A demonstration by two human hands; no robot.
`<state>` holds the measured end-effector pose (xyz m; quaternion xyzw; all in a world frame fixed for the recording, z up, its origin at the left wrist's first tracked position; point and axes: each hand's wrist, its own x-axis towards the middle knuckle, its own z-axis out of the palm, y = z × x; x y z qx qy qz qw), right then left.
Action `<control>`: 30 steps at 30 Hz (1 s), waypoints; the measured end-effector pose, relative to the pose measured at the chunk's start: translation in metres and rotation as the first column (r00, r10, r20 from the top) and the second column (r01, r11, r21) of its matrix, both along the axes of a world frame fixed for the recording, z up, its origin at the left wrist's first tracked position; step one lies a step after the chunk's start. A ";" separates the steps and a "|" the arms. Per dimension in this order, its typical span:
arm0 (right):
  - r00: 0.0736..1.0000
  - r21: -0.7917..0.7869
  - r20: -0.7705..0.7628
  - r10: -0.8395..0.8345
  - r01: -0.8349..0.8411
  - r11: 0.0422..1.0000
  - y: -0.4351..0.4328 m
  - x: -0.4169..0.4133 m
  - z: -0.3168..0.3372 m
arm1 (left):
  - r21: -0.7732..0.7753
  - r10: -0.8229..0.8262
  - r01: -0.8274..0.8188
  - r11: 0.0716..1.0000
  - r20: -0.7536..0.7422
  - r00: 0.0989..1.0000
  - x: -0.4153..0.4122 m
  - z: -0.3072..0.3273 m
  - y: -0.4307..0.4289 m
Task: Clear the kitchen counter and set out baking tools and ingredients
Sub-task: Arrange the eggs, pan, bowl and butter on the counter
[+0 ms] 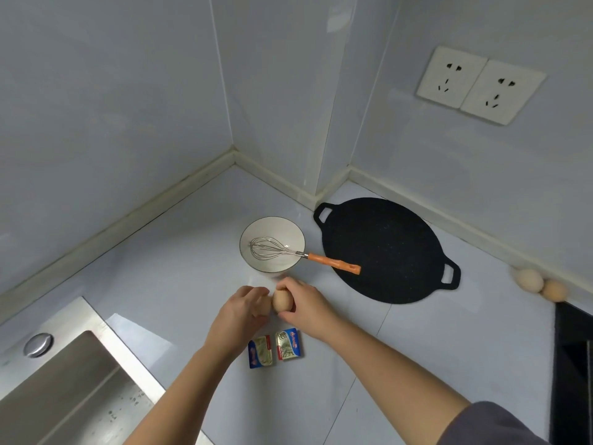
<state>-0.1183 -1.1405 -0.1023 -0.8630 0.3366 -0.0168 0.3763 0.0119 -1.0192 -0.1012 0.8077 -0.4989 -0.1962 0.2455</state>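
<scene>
- Progress, near: two butter packs [260, 352] set out side by side on counter [179, 268], just ahead of the body.
- Next out: egg [282, 300] between packs and bowl, low over the counter or on it, cannot tell which. Placement not finished.
- Beyond: bowl [276, 228] upright with whisk [276, 250] inside, orange handle hanging over the rim toward pan [385, 252]. Tools look set out.
- Pan flat on counter right of bowl, near the back wall.
- Far right: spare eggs [529, 280], a pair touching each other, against the wall and well apart from the main group. Probably still to bring over.
- Sink [64, 380] at near left, sockets [478, 85] high on the right wall. No clutter seen on counter, so clearing judged done.
- Estimate: mostly done. Left: settle this egg, fetch the pair, plus any dry goods not in view.
- Grip, right hand [305, 305]: thumb and fingers curled round the egg, light clamp from the right side.
- Grip, left hand [242, 311]: fingers curled down just left of the egg, close beside the right hand. Tan rounded patch at the fingertips, maybe a second egg. Mostly hidden, so cannot tell whether holding anything.
</scene>
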 end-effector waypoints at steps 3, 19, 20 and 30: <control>0.999 0.002 0.021 -0.025 0.025 1.000 0.001 -0.016 -0.001 | 0.024 -0.020 0.020 1.000 -0.014 1.000 -0.011 0.000 -0.001; 0.955 0.009 0.036 -0.293 0.293 0.956 -0.022 -0.185 0.005 | -0.013 -0.310 0.310 0.951 0.017 0.951 -0.157 0.014 -0.075; 0.952 0.003 0.034 -0.305 0.305 0.952 -0.024 -0.193 0.005 | -0.011 -0.326 0.326 0.945 0.022 0.945 -0.166 0.016 -0.080; 0.909 -0.175 -0.121 -0.400 0.377 0.910 -0.073 -0.292 0.023 | 0.069 -0.518 0.515 0.855 0.055 0.853 -0.255 0.013 -0.163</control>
